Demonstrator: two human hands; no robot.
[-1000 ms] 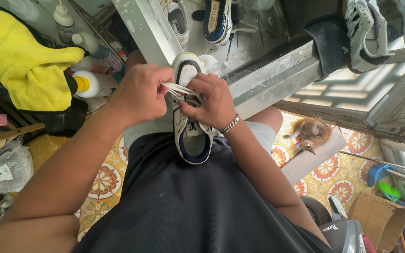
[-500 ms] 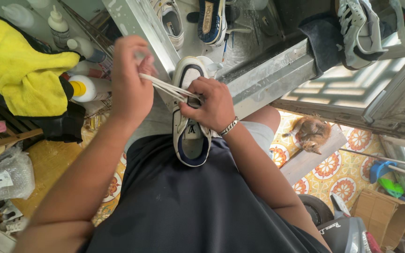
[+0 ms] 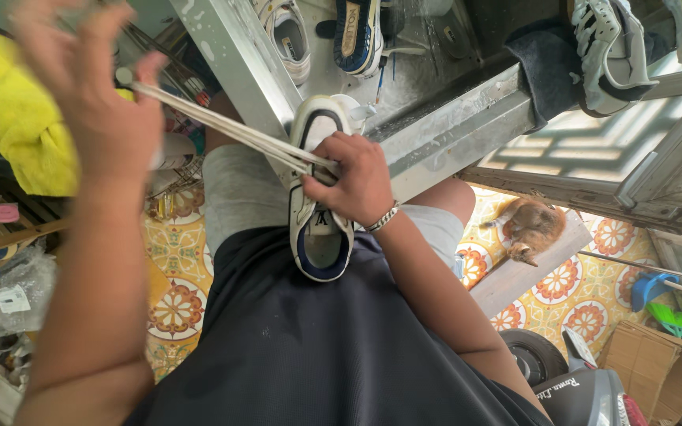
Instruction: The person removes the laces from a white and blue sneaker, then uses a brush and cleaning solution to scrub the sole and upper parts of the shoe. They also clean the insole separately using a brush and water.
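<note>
**A:** What is at the far left?

**B:** The left hand [image 3: 80, 102], raised high and close to the camera, so it looks large and blurred. Its fingers are clenched on the end of a white shoelace [image 3: 222, 130]. Behind that hand, further left, hangs a bright yellow cloth [image 3: 17, 118].

**A:** Where does the lace go?

**B:** It runs taut, as paired strands, down and to the right from the left hand to the right hand [image 3: 357, 177].

**A:** And what is the right hand doing?

**B:** It is closed over the top of a white sneaker [image 3: 321, 237] with a dark blue collar, gripping it where the lace meets the shoe. The sneaker lies on the person's lap, its toe pointing away towards the edge of a metal desk [image 3: 436, 130] and its heel towards the body. A metal bracelet [image 3: 384, 218] sits on the right wrist.

**A:** What lies beyond the hands?

**B:** On the wet metal desk, above the right hand, rest a white sneaker [image 3: 286, 35] and a dark blue sneaker [image 3: 357, 35]. Further right, a grey-and-white shoe [image 3: 605, 43] sits on a dark mat.

**A:** And to the right of the right hand?

**B:** Lower down, an orange cat [image 3: 530, 229] lies on a pale board above a patterned tile floor [image 3: 586, 315].
</note>
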